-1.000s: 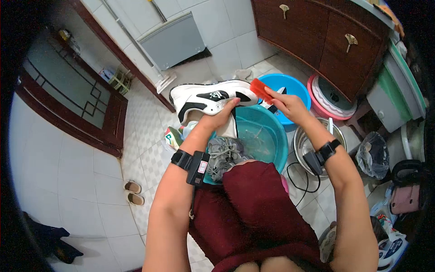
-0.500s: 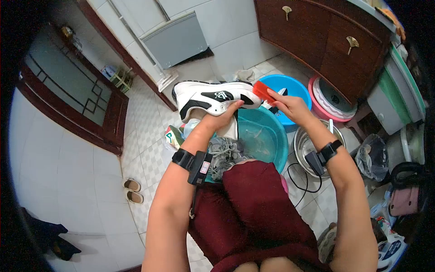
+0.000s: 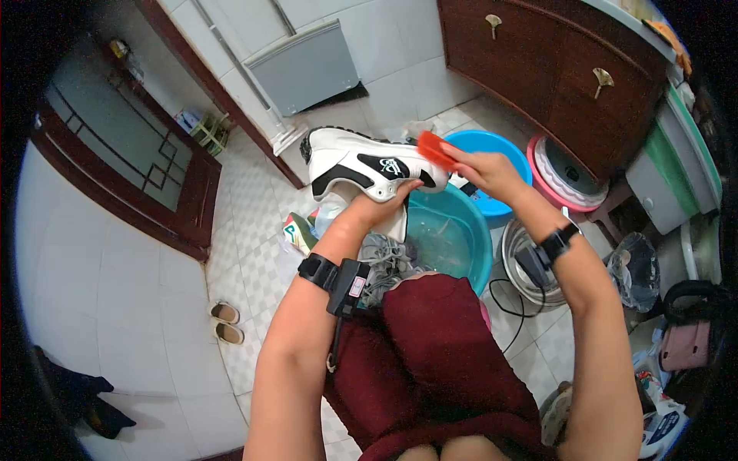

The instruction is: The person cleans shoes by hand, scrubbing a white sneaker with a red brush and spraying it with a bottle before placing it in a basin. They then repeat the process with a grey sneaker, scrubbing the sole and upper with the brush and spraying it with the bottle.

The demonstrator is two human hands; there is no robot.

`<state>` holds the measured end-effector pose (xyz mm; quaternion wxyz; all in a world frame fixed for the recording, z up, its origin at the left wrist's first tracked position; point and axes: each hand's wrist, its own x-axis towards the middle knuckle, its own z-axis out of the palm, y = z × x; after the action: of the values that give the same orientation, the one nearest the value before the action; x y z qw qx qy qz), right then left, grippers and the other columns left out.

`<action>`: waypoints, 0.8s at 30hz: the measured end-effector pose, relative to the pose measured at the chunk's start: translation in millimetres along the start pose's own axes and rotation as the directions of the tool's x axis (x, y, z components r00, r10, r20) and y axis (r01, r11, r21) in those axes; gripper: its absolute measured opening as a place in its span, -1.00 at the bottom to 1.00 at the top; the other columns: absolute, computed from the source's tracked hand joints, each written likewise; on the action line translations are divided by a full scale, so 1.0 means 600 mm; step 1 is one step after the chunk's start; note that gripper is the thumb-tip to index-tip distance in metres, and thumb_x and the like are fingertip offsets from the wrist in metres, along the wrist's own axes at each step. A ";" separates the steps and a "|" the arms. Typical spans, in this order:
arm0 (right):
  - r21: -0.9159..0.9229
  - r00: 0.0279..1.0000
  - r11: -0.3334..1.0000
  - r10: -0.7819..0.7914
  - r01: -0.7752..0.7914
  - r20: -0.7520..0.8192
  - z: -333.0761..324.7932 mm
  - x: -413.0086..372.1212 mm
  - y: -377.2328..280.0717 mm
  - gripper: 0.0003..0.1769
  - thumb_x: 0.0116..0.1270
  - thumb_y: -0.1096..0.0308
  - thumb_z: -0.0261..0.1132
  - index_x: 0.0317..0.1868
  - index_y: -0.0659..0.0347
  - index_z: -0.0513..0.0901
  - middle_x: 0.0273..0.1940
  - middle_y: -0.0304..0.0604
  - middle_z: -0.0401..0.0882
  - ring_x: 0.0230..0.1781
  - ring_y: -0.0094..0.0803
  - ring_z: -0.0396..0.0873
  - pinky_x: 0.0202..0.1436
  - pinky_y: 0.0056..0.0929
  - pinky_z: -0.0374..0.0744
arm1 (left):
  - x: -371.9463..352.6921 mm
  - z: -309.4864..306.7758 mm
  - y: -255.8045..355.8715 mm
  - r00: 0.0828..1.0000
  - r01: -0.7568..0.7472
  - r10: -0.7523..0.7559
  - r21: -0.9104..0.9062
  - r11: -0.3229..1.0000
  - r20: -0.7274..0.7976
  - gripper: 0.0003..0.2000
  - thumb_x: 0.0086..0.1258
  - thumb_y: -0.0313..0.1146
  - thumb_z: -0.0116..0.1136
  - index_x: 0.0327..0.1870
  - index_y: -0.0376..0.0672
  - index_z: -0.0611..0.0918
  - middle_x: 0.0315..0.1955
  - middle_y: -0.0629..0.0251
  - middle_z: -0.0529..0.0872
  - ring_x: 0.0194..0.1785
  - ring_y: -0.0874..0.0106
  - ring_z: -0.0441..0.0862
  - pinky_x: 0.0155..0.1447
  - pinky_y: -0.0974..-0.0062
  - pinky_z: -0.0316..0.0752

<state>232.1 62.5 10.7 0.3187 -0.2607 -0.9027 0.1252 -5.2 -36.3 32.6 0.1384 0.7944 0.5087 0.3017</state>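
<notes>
A white shoe with black patches (image 3: pixel 350 163) lies on its side in the air above a teal basin (image 3: pixel 461 230). My left hand (image 3: pixel 388 206) holds it from below, fingers partly inside or behind the shoe. My right hand (image 3: pixel 488 175) grips a red brush (image 3: pixel 437 149), whose bristles are against or close to the shoe's toe end. Under my left hand, grey laced shoes (image 3: pixel 384 261) rest at the basin's left side. Cloudy water shows in the basin.
Behind my right hand stands a blue basin (image 3: pixel 511 161), with pink and white basins (image 3: pixel 560 180) beyond it. Metal bowls (image 3: pixel 516 257) and a lined bin (image 3: pixel 634 269) are at the right. A brown cabinet (image 3: pixel 538 69) is ahead; slippers (image 3: pixel 226 323) lie left.
The red brush has moved left along the shoe's toe end with my right hand. The shoe has tilted, its toe slightly lower, and my left hand still holds it.
</notes>
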 end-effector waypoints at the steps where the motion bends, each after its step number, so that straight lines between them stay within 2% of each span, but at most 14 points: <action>1: 0.034 1.000 0.999 -0.017 0.017 -0.021 -0.002 -0.015 0.003 -0.53 0.37 0.09 0.11 0.30 -0.34 0.38 -0.38 -0.10 0.63 -0.42 -0.15 0.61 -0.37 -0.29 0.54 | -0.002 -0.003 0.003 0.999 0.052 -0.051 -0.037 0.998 0.018 -0.64 0.43 -0.12 -0.02 -0.13 -0.25 0.67 -0.22 0.12 0.72 -0.13 0.23 0.65 0.00 0.37 0.49; 3: 0.092 0.997 0.995 -0.042 0.048 -0.069 -0.012 -0.033 0.003 -0.53 0.37 0.11 0.13 0.29 -0.33 0.39 -0.40 -0.10 0.62 -0.43 -0.14 0.60 -0.38 -0.28 0.53 | -0.001 0.003 -0.009 1.000 0.009 -0.009 -0.034 0.999 0.006 -0.64 0.44 -0.11 -0.03 -0.10 -0.24 0.66 -0.18 0.12 0.71 -0.10 0.24 0.64 0.03 0.38 0.48; 5: -0.052 0.995 0.993 -0.104 0.104 -0.008 -0.010 -0.004 -0.006 -0.54 0.37 0.07 0.11 0.29 -0.35 0.39 -0.44 -0.09 0.60 -0.45 -0.12 0.60 -0.39 -0.25 0.53 | 0.001 0.012 -0.017 1.000 -0.017 0.018 -0.055 0.998 0.014 -0.64 0.44 -0.10 -0.03 -0.10 -0.21 0.66 -0.16 0.12 0.70 -0.09 0.22 0.63 0.04 0.38 0.47; 6: -0.120 0.991 0.984 -0.131 0.133 0.023 -0.008 0.022 -0.022 -0.54 0.38 0.06 0.10 0.29 -0.36 0.39 -0.46 -0.08 0.60 -0.46 -0.11 0.59 -0.39 -0.24 0.53 | 0.004 0.013 -0.015 0.998 -0.013 0.011 0.031 0.999 0.063 -0.65 0.43 -0.10 -0.03 -0.08 -0.20 0.66 -0.14 0.12 0.70 -0.07 0.21 0.62 0.06 0.36 0.46; 8: -0.145 0.980 0.970 -0.186 0.194 0.069 -0.009 0.078 -0.078 -0.55 0.38 0.00 0.06 0.28 -0.40 0.38 -0.49 -0.06 0.58 -0.47 -0.07 0.58 -0.40 -0.20 0.52 | 0.014 0.017 -0.009 0.988 -0.019 -0.012 0.204 0.979 0.153 -0.66 0.43 -0.10 -0.03 -0.06 -0.16 0.65 -0.10 0.13 0.68 -0.02 0.19 0.60 0.10 0.33 0.43; 11: -0.153 0.952 0.943 -0.276 0.295 0.133 -0.001 0.120 -0.121 -0.55 0.38 -0.04 0.03 0.28 -0.43 0.37 -0.46 -0.05 0.59 -0.46 -0.05 0.58 -0.40 -0.19 0.52 | 0.015 0.032 0.004 1.000 0.015 -0.013 0.421 0.907 -0.007 -0.68 0.42 -0.10 -0.02 -0.02 -0.10 0.62 -0.07 0.14 0.66 0.03 0.17 0.56 0.15 0.27 0.39; 14: -0.088 0.951 0.947 -0.309 0.308 -0.006 0.012 0.113 -0.117 -0.56 0.35 0.06 0.12 0.25 -0.34 0.44 -0.52 -0.04 0.55 -0.52 -0.11 0.54 -0.43 -0.24 0.48 | 0.016 0.059 -0.036 0.995 -0.058 0.075 0.225 0.973 -0.069 -0.68 0.42 -0.10 -0.02 0.00 -0.07 0.62 -0.06 0.15 0.66 0.05 0.17 0.55 0.18 0.26 0.36; 15: -0.098 0.970 0.965 -0.242 0.243 0.013 0.012 0.104 -0.107 -0.55 0.35 0.03 0.10 0.26 -0.36 0.42 -0.49 -0.04 0.56 -0.50 -0.09 0.56 -0.43 -0.22 0.49 | 0.015 0.054 -0.033 0.990 -0.084 0.100 0.157 0.984 -0.096 -0.68 0.42 -0.09 -0.03 0.01 -0.06 0.62 -0.06 0.15 0.66 0.06 0.18 0.55 0.19 0.26 0.36; 16: -0.109 0.984 0.978 -0.176 0.178 0.032 0.003 0.084 -0.087 -0.55 0.36 0.01 0.08 0.27 -0.38 0.40 -0.47 -0.04 0.58 -0.48 -0.07 0.57 -0.42 -0.19 0.50 | 0.010 0.045 -0.032 0.998 -0.043 0.053 0.226 0.973 -0.039 -0.69 0.42 -0.11 -0.01 -0.07 -0.12 0.66 -0.11 0.15 0.68 0.00 0.20 0.59 0.14 0.29 0.41; 17: -0.121 0.993 0.986 -0.108 0.113 0.052 -0.004 0.063 -0.065 -0.54 0.37 -0.01 0.07 0.28 -0.40 0.38 -0.45 -0.05 0.60 -0.45 -0.05 0.58 -0.41 -0.17 0.51 | 0.007 0.039 -0.026 0.998 -0.051 0.057 0.181 0.982 -0.031 -0.69 0.42 -0.12 0.00 -0.09 -0.13 0.66 -0.13 0.14 0.69 -0.02 0.21 0.60 0.12 0.30 0.42; 19: -0.103 0.992 0.986 -0.129 0.130 0.014 -0.016 0.023 -0.025 -0.51 0.34 0.02 0.12 0.29 -0.39 0.38 -0.49 -0.07 0.58 -0.49 -0.09 0.57 -0.44 -0.19 0.50 | 0.006 0.031 -0.018 0.997 -0.072 0.073 0.085 0.994 -0.018 -0.69 0.42 -0.14 0.02 -0.13 -0.17 0.68 -0.17 0.12 0.70 -0.06 0.23 0.62 0.07 0.32 0.46; 20: -0.116 0.992 0.985 -0.128 0.127 0.004 -0.020 0.005 -0.011 -0.51 0.33 0.03 0.13 0.29 -0.39 0.38 -0.51 -0.08 0.56 -0.50 -0.11 0.57 -0.45 -0.21 0.49 | 0.002 0.029 -0.017 0.999 -0.038 0.038 -0.041 0.998 -0.001 -0.70 0.42 -0.16 0.03 -0.11 -0.18 0.67 -0.16 0.12 0.70 -0.09 0.23 0.64 0.02 0.36 0.49; 23: -0.170 0.991 0.977 -0.133 0.126 -0.025 -0.031 -0.009 0.001 -0.50 0.31 0.03 0.16 0.28 -0.40 0.39 -0.55 -0.10 0.53 -0.54 -0.16 0.55 -0.49 -0.25 0.48 | 0.001 0.019 -0.002 1.000 0.010 -0.009 -0.094 0.996 0.015 -0.69 0.41 -0.14 0.03 -0.12 -0.19 0.67 -0.18 0.12 0.70 -0.08 0.23 0.64 0.03 0.36 0.48; 24: -0.195 0.990 0.972 -0.138 0.130 -0.026 -0.031 0.000 -0.006 -0.50 0.30 0.02 0.17 0.27 -0.41 0.40 -0.56 -0.11 0.52 -0.56 -0.17 0.55 -0.51 -0.26 0.47 | 0.004 0.015 0.002 0.998 0.009 -0.006 -0.047 0.999 0.061 -0.67 0.43 -0.12 -0.01 -0.10 -0.18 0.66 -0.17 0.12 0.70 -0.11 0.22 0.64 0.01 0.35 0.48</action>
<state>242.6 60.5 26.7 0.3172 -0.2313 -0.9197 0.0101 1.5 -33.8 27.0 0.1738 0.7978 0.4999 0.2890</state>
